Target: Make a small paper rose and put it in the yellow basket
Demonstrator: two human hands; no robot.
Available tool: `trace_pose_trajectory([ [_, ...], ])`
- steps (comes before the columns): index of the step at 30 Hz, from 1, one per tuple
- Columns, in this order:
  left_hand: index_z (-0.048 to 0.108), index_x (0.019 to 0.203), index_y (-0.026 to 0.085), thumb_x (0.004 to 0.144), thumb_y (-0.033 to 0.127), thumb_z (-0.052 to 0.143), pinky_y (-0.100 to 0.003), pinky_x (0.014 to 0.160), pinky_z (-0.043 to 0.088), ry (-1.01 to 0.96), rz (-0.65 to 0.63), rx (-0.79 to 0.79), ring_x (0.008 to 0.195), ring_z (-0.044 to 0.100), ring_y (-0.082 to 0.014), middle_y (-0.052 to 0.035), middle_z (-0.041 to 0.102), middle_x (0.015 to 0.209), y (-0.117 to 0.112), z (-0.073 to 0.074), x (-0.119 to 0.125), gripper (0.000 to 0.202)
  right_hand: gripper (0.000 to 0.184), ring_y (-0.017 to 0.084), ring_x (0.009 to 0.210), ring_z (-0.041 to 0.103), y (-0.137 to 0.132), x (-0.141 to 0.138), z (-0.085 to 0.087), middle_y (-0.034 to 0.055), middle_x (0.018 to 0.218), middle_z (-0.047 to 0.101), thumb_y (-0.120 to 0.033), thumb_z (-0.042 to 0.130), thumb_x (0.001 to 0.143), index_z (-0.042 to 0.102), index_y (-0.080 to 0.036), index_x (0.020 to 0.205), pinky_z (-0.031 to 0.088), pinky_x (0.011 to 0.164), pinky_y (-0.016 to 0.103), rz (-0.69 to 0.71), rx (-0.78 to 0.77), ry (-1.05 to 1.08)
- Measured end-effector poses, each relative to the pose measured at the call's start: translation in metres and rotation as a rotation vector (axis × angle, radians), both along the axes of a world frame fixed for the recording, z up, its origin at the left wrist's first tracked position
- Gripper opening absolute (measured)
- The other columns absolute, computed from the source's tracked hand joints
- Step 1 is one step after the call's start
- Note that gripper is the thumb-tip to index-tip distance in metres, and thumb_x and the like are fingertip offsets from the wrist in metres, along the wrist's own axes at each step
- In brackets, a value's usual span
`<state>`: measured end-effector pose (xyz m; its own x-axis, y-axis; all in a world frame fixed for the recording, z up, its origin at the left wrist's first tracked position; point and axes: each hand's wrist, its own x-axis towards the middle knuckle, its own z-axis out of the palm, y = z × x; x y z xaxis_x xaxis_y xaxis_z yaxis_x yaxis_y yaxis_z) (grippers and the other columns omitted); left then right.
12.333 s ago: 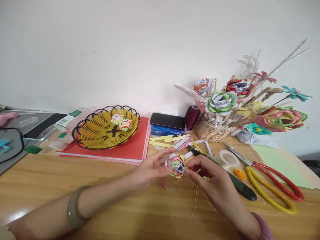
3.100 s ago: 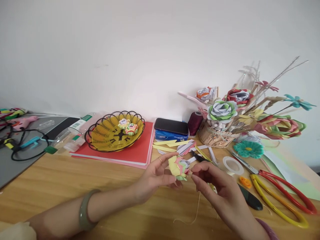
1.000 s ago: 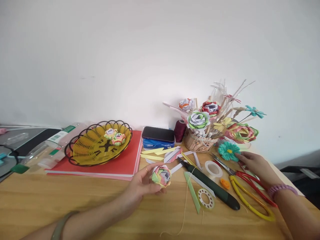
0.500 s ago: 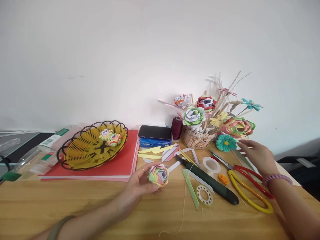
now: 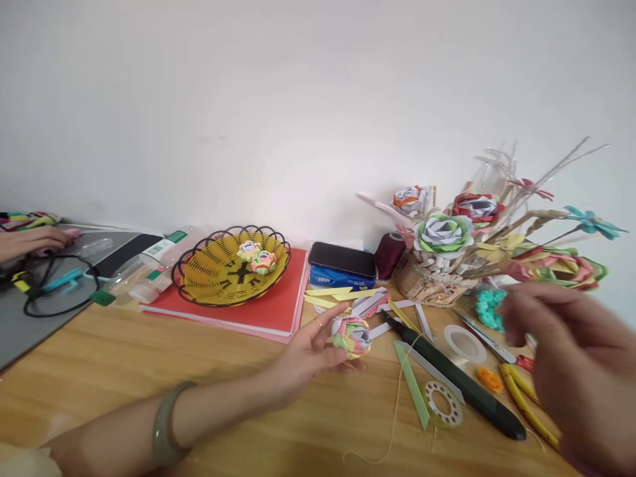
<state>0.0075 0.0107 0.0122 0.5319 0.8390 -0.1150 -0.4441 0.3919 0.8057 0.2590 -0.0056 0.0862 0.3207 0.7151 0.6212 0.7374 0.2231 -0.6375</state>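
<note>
My left hand (image 5: 311, 350) holds a small folded paper rose (image 5: 352, 334) of pink, green and yellow strips just above the wooden table (image 5: 124, 371). My right hand (image 5: 571, 364) hovers raised at the right, blurred by motion, over the red and yellow scissors (image 5: 527, 391); its fingers look curled, and whether they hold anything is unclear. A green paper strip (image 5: 411, 384), a ring of tape (image 5: 444, 404) and a black utility knife (image 5: 462, 384) lie between the hands. A thin thread (image 5: 395, 411) trails across the table.
A yellow wire basket (image 5: 231, 268) with two paper roses stands on a red folder (image 5: 263, 308). A phone on a tissue pack (image 5: 342, 265), a thread spool (image 5: 388, 255), a basket bouquet of paper flowers (image 5: 447, 265) and a clear tape roll (image 5: 464, 343) sit behind. Another person's hand (image 5: 24, 242) rests far left.
My right hand has come back from the teal flower at the right and risen close to the camera, blurred. The view has swung left. My left hand still holds the rose.
</note>
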Motion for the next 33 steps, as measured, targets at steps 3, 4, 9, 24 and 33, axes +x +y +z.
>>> trace_pose_trajectory([
  [3, 0.048, 0.122, 0.025, 0.062, 0.023, 0.076, -0.023, 0.067, 0.045, 0.01, -0.02, 0.008, 0.079, 0.067, -0.0179, -0.0069, 0.061, 0.109, 0.0, 0.003, -0.001, 0.066, 0.006, 0.01, 0.047, 0.05, -0.012, -0.044, -0.011, -0.0018, 0.06, 0.059, -0.026, 0.058, 0.081, 0.063, -0.024, 0.083, 0.041, 0.043, 0.021, 0.319, -0.024, -0.096],
  [4, 0.049, 0.12, 0.024, 0.062, 0.022, 0.077, -0.022, 0.067, 0.045, 0.009, -0.03, 0.01, 0.079, 0.067, -0.0176, -0.0061, 0.062, 0.106, -0.001, 0.004, -0.001, 0.064, 0.007, 0.01, 0.048, 0.051, -0.014, -0.053, -0.016, -0.0018, 0.063, 0.062, -0.024, 0.057, 0.081, 0.062, -0.025, 0.085, 0.042, 0.044, 0.021, 0.39, -0.011, -0.118],
  [9, 0.047, 0.114, 0.023, 0.062, 0.022, 0.077, -0.02, 0.056, 0.047, -0.026, -0.074, -0.019, 0.078, 0.068, -0.0189, -0.0054, 0.062, 0.104, -0.002, 0.004, -0.002, 0.06, 0.005, 0.011, 0.052, 0.054, -0.018, -0.07, -0.04, -0.002, 0.066, 0.062, -0.021, 0.053, 0.084, 0.058, -0.024, 0.083, 0.045, 0.044, 0.019, 0.544, -0.177, -0.071],
  [24, 0.05, 0.109, 0.022, 0.039, 0.016, 0.086, -0.028, 0.075, 0.045, -0.003, -0.011, 0.001, 0.094, 0.055, -0.0188, -0.0046, 0.056, 0.105, -0.002, 0.001, 0.004, 0.079, 0.015, 0.008, 0.041, 0.045, -0.028, -0.08, -0.048, -0.0051, 0.059, 0.049, -0.018, 0.057, 0.08, 0.051, -0.022, 0.093, 0.037, 0.036, 0.018, 0.612, -0.069, -0.264],
  [33, 0.055, 0.115, 0.027, 0.059, 0.019, 0.077, -0.027, 0.079, 0.044, 0.246, 0.029, 0.322, 0.102, 0.052, -0.0205, -0.0059, 0.048, 0.123, -0.01, 0.007, 0.001, 0.06, 0.028, 0.01, 0.043, 0.047, -0.027, -0.079, -0.05, -0.0033, 0.051, 0.052, -0.034, 0.046, 0.087, 0.059, -0.02, 0.065, 0.037, 0.038, 0.019, 0.745, -0.557, 0.051],
])
